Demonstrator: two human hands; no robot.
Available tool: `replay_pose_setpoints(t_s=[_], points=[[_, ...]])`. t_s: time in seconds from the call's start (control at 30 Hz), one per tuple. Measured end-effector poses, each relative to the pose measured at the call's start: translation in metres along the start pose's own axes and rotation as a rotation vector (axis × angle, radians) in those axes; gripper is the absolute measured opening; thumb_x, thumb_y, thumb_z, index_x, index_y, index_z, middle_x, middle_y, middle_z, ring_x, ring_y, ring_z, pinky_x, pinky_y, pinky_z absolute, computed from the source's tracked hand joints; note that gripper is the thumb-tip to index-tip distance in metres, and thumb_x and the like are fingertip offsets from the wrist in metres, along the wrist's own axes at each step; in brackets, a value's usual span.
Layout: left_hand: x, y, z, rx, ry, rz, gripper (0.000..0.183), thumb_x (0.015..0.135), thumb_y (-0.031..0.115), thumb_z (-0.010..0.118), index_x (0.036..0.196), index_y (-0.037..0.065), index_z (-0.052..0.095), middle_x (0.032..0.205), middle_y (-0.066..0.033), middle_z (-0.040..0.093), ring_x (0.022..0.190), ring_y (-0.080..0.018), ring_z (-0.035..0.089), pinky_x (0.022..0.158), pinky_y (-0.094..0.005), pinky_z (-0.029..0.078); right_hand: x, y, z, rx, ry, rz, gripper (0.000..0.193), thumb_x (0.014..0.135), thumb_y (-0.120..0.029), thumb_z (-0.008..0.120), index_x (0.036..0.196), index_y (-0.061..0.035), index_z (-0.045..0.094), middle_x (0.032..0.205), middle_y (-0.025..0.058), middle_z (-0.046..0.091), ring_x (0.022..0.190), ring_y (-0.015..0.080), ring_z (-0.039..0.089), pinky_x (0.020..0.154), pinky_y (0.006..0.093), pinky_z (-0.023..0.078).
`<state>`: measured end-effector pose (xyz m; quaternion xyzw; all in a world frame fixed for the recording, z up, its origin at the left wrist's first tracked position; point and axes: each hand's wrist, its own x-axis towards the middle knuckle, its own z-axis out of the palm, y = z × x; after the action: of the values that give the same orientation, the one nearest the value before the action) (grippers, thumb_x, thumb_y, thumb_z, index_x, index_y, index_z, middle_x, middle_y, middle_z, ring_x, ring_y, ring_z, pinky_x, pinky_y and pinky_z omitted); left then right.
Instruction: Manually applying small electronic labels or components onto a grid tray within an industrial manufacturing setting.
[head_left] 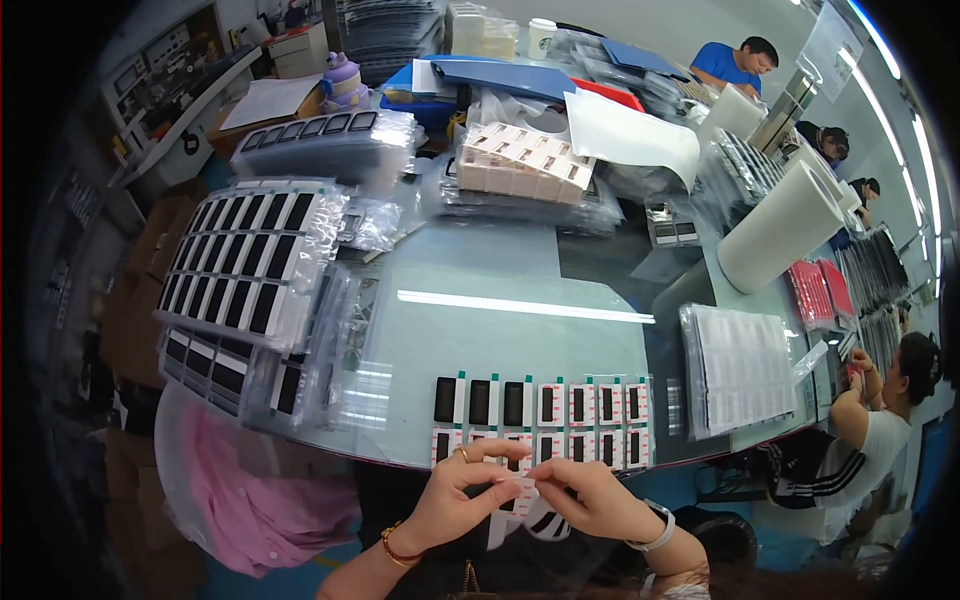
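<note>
Across the whole middle of our view spread the glass-topped table [500, 345], pale green and catching a long streak of light. Beyond its right side sat a co-worker [880, 400] in a white top and dark striped trousers. On the table's left we had a tall stack of clear trays [235, 265] filled with black and white rectangular pieces, and below that edge hung a bunched pink cloth [255, 495]. Toward the far right leaned a thick white roll [775, 235], with a pile of pale trays [742, 365] nearer to us. At the table's near edge, just beyond our fingers, lay two rows of small panels [552, 405]: three at the left of the upper row were plain black beside white, while the other four bore white frames with red marks. Our hands partly covered the lower row.

Our left hand [455, 500] and right hand [595, 500] met in front of that edge, fingertips nearly touching. Between them was a white strip with red marks [517, 502], hanging below our left thumb. The left thumb and fingertips pinched it, the forefinger reaching over the top; the right thumb and forefinger pressed together at its upper end. Whether our remaining right fingers touched it, we could not tell. Smallest of all, a thin ring [461, 454] circled one left finger.
</note>
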<state>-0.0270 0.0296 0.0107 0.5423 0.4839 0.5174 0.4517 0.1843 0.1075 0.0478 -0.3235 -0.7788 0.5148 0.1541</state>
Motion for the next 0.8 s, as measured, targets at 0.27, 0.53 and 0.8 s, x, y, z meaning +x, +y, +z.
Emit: replay_pose_setpoints(t_s=[0.27, 0.53, 0.8], points=[[-0.008, 0.004, -0.001, -0.036, 0.03, -0.106, 0.006, 0.091, 0.004, 0.076, 0.092, -0.001, 0.078, 0.097, -0.0091, 0.077, 0.087, -0.0168, 0.072, 0.078, -0.0277, 0.055, 0.014, -0.005, -0.01, 0.144, 0.091, -0.11, 0.012, 0.091, -0.003, 0.073, 0.103, -0.0009, 0.072, 0.099, 0.0079, 0.072, 0.086, 0.0183, 0.066, 0.074, 0.0337, 0.052], [-0.011, -0.003, -0.021, 0.093, 0.107, -0.027, 0.007, 0.092, 0.003, 0.071, 0.089, -0.002, 0.076, 0.09, -0.0097, 0.074, 0.081, -0.0169, 0.07, 0.075, -0.0291, 0.054, 0.034, 0.002, -0.024, 0.173, 0.18, -0.146, 0.007, 0.092, 0.003, 0.071, 0.098, 0.0015, 0.067, 0.092, 0.0052, 0.068, 0.08, 0.0119, 0.063, 0.073, 0.0241, 0.05], [-0.007, -0.005, -0.011, 0.212, 0.066, -0.204, 0.007, 0.093, 0.005, 0.07, 0.092, -0.001, 0.073, 0.077, -0.0067, 0.069, 0.064, -0.0124, 0.064, 0.06, -0.0259, 0.049, 0.081, 0.035, -0.035, 0.007, 0.27, -0.048, 0.01, 0.096, -0.007, 0.07, 0.1, 0.0026, 0.068, 0.088, 0.0042, 0.072, 0.083, 0.0079, 0.064, 0.076, 0.0239, 0.051]])
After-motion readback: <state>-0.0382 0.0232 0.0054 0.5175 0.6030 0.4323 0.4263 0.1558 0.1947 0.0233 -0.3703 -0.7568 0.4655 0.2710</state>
